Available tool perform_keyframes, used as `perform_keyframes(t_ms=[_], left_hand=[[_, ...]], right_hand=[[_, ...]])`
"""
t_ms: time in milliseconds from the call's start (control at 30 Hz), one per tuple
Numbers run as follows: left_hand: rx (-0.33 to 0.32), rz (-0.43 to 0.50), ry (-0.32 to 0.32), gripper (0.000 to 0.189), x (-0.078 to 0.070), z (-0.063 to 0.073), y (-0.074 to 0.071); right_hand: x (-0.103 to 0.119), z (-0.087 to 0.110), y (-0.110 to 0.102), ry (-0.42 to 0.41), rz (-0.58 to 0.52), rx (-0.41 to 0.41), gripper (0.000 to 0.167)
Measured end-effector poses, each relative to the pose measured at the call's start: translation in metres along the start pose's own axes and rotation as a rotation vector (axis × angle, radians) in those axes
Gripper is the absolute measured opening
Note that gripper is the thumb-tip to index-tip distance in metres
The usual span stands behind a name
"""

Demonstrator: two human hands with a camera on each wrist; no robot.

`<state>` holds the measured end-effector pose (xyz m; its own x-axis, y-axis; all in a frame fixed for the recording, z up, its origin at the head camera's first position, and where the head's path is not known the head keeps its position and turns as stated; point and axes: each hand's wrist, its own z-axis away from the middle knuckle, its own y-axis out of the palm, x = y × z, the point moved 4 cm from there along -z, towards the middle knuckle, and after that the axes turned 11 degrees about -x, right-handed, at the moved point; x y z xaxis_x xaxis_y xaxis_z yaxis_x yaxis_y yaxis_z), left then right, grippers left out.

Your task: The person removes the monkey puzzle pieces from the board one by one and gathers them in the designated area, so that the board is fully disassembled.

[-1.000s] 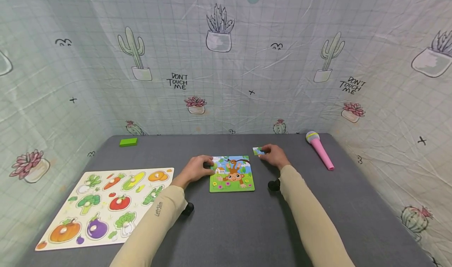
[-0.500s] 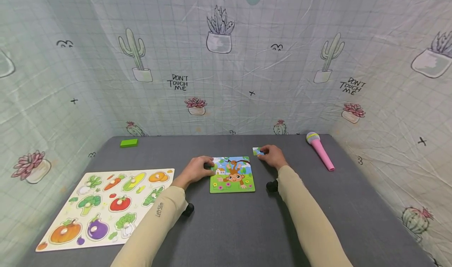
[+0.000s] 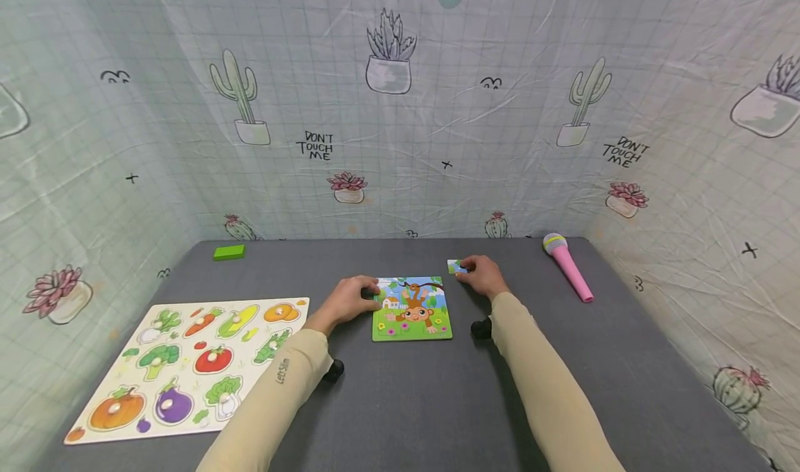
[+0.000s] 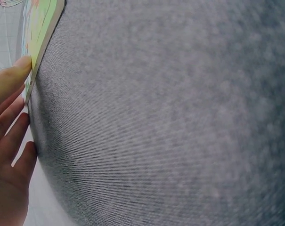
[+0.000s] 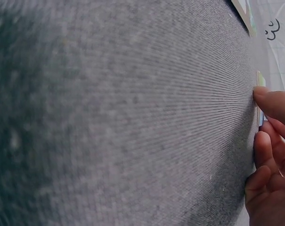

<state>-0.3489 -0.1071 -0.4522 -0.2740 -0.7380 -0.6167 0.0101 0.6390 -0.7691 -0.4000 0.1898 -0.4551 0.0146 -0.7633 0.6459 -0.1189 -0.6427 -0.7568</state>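
Observation:
A small square jigsaw puzzle with a monkey picture lies flat on the grey table in the head view. My left hand grips its left edge, thumb and fingertips spread along that side. The left wrist view shows the thumb on the board's edge and the other fingers just beyond it. Right of the puzzle's far corner lies a small blue-and-green puzzle piece. My right hand pinches its right side between thumb and fingers, hiding part of it. In the right wrist view the piece shows only edge-on.
A white vegetable puzzle board lies at the left, partly under my left forearm. A green block is at the back left. On the right lies a pink toy microphone. Patterned cloth walls surround the table.
The right forearm has shifted very slightly left. Both hands keep their places on the puzzle and the piece, and nothing else visibly moves.

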Motion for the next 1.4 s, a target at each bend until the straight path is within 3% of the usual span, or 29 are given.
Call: perform_keyframes(t_ms=[333,500,600,733,900,1100,1400], left_hand=[[0.003,-0.010,0.011,0.025,-0.004,-0.002,-0.001],[0.007,-0.024,0.026,0.026,-0.005,-0.004,-0.001],[0.004,-0.026,0.050,0.027,-0.005,-0.005,-0.002],[0.003,-0.032,0.068,0.029,-0.007,-0.004,-0.002],[0.007,-0.020,0.050,0.030,-0.005,-0.003,-0.002],[0.008,0.042,-0.013,0.031,0.000,-0.003,-0.001],[0.026,0.068,-0.040,0.030,0.000,-0.004,0.000]], right_hand=[[0.002,0.001,-0.004,0.000,-0.021,-0.007,0.038],[0.014,0.004,-0.004,-0.013,-0.068,-0.017,0.035],[0.027,0.007,0.001,-0.024,-0.116,0.023,0.035],[0.049,0.014,0.012,-0.096,-0.146,0.147,0.034],[0.068,0.023,0.030,-0.167,-0.163,0.274,0.033],[0.074,0.027,0.042,-0.152,-0.200,0.286,0.029],[0.076,0.029,0.051,-0.142,-0.186,0.319,0.030]])
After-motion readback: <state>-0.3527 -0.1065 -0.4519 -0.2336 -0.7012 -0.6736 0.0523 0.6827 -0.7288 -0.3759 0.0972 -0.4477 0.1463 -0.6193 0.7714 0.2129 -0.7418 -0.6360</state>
